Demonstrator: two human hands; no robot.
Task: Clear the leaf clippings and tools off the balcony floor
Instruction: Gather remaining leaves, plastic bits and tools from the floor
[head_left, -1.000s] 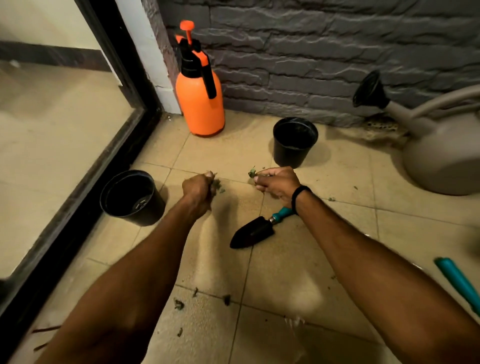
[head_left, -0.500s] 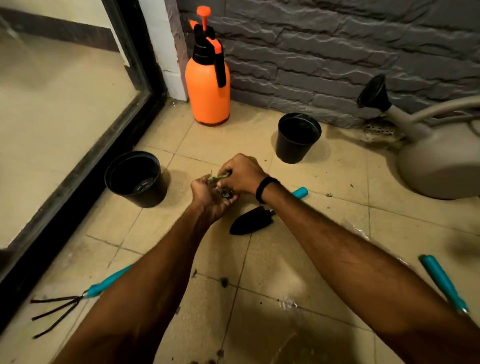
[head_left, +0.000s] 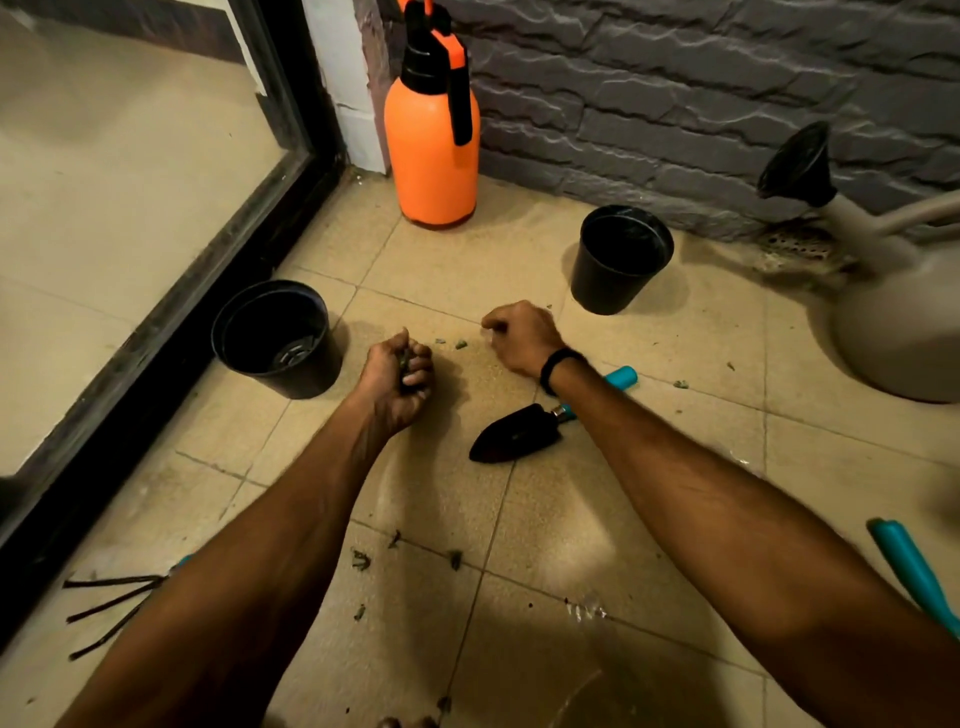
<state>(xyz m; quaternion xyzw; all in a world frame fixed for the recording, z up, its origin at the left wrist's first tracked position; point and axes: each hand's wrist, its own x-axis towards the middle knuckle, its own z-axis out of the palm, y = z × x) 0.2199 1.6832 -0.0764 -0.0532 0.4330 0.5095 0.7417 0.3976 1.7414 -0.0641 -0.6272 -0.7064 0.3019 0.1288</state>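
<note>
- Gathering step: left hand (head_left: 400, 379), left of the trowel (head_left: 514, 434), is fisted round green leaf clippings (head_left: 404, 361).
- Right hand (head_left: 519, 338), beyond the trowel, has curled fingers; contents cannot be told.
- Loose bits (head_left: 460, 344) lie beyond the trowel between both hands: pinch singly, fist tight.

Beige floor tiles (head_left: 597, 519) meet a grey rough-brick wall (head_left: 675, 78) at the back. A dark-framed glass door (head_left: 130, 208) runs along the left, under dim warm light.
</note>
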